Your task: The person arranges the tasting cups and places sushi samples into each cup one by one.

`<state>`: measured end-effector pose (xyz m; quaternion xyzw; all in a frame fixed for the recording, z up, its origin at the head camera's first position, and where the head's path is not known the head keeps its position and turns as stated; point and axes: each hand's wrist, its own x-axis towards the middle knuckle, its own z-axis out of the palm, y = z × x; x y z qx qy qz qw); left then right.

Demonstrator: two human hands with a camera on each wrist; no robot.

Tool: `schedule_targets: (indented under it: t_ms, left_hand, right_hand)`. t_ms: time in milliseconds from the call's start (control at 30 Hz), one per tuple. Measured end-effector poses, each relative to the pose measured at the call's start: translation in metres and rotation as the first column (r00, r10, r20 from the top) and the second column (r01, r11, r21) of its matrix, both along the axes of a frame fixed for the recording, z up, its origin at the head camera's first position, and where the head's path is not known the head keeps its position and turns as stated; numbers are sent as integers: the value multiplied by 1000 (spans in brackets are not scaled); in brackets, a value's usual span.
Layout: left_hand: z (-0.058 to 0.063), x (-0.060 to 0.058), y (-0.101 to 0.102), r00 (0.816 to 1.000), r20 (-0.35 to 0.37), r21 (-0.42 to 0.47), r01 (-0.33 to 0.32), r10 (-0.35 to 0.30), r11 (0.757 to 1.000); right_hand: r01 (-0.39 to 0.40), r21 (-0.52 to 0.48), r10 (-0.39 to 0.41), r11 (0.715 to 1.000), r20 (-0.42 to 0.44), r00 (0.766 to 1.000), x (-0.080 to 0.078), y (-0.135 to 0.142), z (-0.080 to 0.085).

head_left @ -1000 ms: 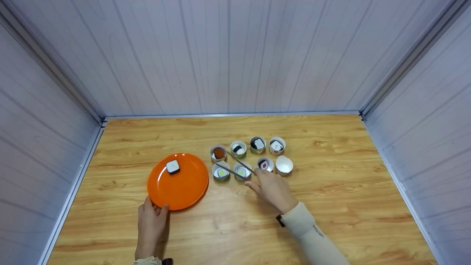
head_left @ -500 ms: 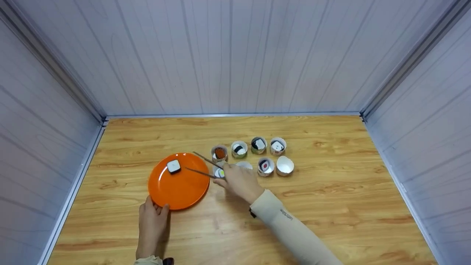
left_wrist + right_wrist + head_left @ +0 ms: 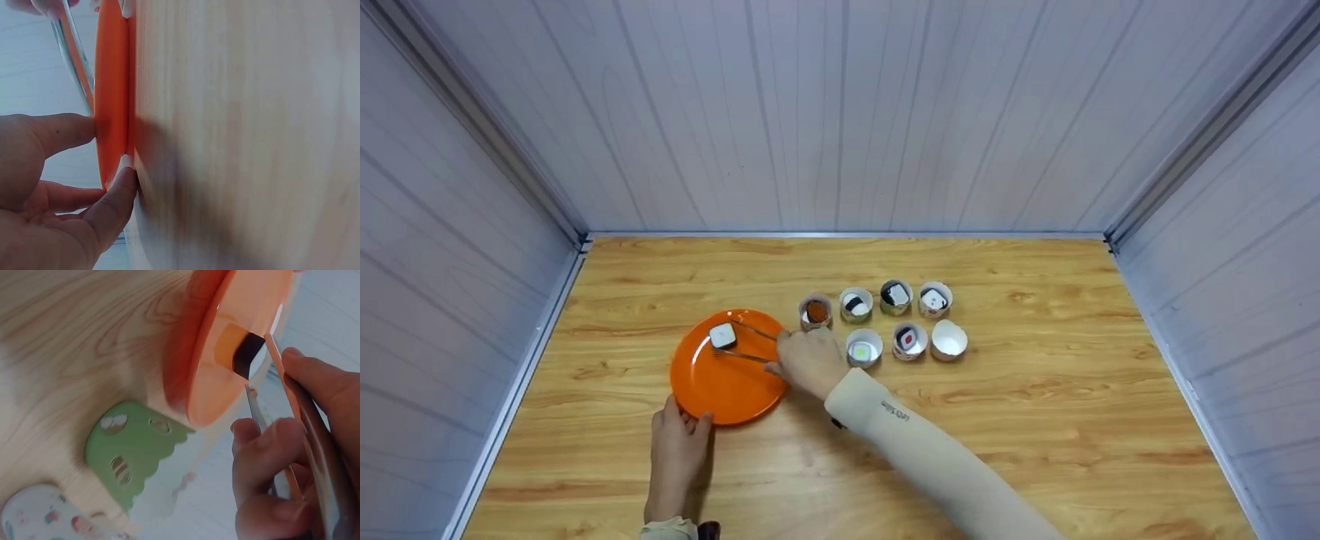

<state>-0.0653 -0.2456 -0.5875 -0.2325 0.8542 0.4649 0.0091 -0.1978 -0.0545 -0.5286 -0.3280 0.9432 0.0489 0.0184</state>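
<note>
My left hand (image 3: 677,454) pinches the near rim of an orange plate (image 3: 727,394), thumb on top and fingers beneath, as the left wrist view shows. A white-topped toy sushi piece with black sides (image 3: 723,336) sits on the plate toward its back. My right hand (image 3: 811,363) grips metal tongs (image 3: 744,355) over the plate. Their two tips are spread, one on either side of the sushi piece. In the right wrist view the tips reach right beside the black side of the sushi (image 3: 250,354). A green paper cup (image 3: 135,444) stands just off the plate's edge.
Small paper cups form two rows right of the plate. They include one with a brown piece (image 3: 816,312), one with a yellow-green centre (image 3: 864,349), one with a red centre (image 3: 910,341) and a bare white one (image 3: 949,340). Panelled walls (image 3: 840,120) enclose the table (image 3: 1035,450).
My right hand has carried the tongs left from over the cups to the plate, their tips now around the sushi piece. The left hand keeps its hold on the plate's rim.
</note>
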Motion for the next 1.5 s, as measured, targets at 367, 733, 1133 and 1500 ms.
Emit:
schedule_targets:
  t_ms: [367,733,1133,1500]
  left_hand:
    - [0,3,0,998,-59,-43,4,-6,999]
    - [-1,3,-1,1000,-17,-20,-4,4,1000]
    - [0,1,1,1000,8,-20,-2,2,1000]
    - [-2,3,0,998,-69,-55,-14,10,998]
  right_hand:
    - [30,-2,-30,1000,-5,1000,2,-14,-10]
    - [17,22,-18,1000,25,1000,3,-15,-13]
    - [-20,-62,18,998,-32,999,14,23,7]
    - [-55,-182,36,982,-107,994,31,91,33]
